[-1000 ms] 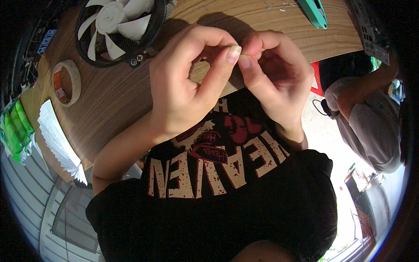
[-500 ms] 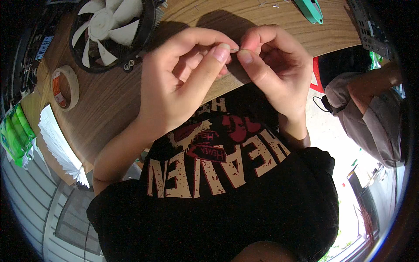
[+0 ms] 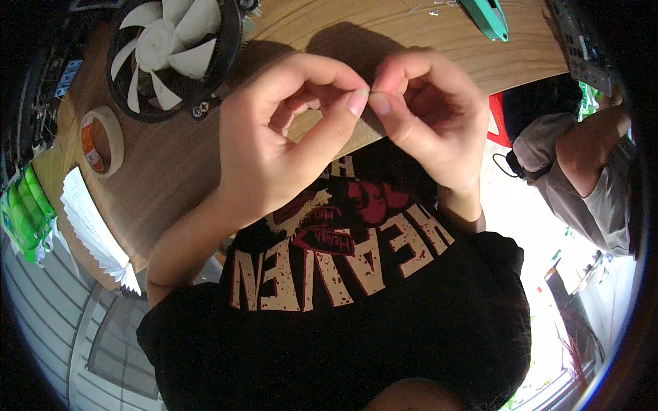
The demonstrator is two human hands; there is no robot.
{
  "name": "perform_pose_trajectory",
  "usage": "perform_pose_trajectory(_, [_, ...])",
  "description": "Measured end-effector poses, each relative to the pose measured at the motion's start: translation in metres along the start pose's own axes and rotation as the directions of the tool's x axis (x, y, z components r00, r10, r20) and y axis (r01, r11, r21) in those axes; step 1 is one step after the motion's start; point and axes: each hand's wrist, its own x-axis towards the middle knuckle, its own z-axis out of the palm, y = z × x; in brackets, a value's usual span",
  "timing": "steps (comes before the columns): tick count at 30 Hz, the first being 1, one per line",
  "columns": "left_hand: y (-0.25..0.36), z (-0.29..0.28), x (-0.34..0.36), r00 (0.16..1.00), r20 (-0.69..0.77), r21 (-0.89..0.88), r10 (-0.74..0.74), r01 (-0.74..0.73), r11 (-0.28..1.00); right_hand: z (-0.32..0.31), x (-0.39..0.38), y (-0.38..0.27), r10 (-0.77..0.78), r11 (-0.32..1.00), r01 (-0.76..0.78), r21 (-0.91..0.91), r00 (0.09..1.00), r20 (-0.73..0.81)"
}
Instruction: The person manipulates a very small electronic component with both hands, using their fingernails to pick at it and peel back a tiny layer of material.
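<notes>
Above the near edge of the wooden table point(image 3: 181, 147), both hands are raised in front of my dark printed shirt. My left hand point(image 3: 291, 127) is closed in a pinch, thumb pad against the index fingertip, with the other fingers curled behind. Facing it, my right hand point(image 3: 432, 113) pinches in the same way. Their fingertips nearly meet, holding a tiny thin, wire-like sliver between them; it is now almost wholly hidden, so its exact kind cannot be told. Both hands cast a shadow on the tabletop.
A cooling fan with white blades point(image 3: 161, 48) lies beyond my left hand. A tape roll point(image 3: 103, 142), pleated paper point(image 3: 92, 219) and a green packet point(image 3: 27, 212) are at left. A teal tool point(image 3: 486, 19) and tiny metal bits point(image 3: 433, 12) lie at the back. Another person's arm point(image 3: 586, 154) shows at right.
Both hands have come slightly lower and nearer to me, and their fingertips are closer together. The thin sliver that showed between them is now mostly covered. At right, the other person's arm has shifted.
</notes>
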Motion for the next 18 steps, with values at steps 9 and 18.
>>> perform_pose_trajectory(9, [-0.005,0.002,0.001,0.991,0.003,0.187,0.133,-0.131,0.974,-0.021,0.002,-0.006,-0.254,0.845,0.163,-0.508,0.961,-0.113])
perform_pose_trajectory(18, [-0.01,-0.002,0.005,0.98,0.086,0.244,0.178,-0.194,0.95,-0.042,0.047,-0.025,-0.436,0.332,0.291,-0.897,0.891,0.128])
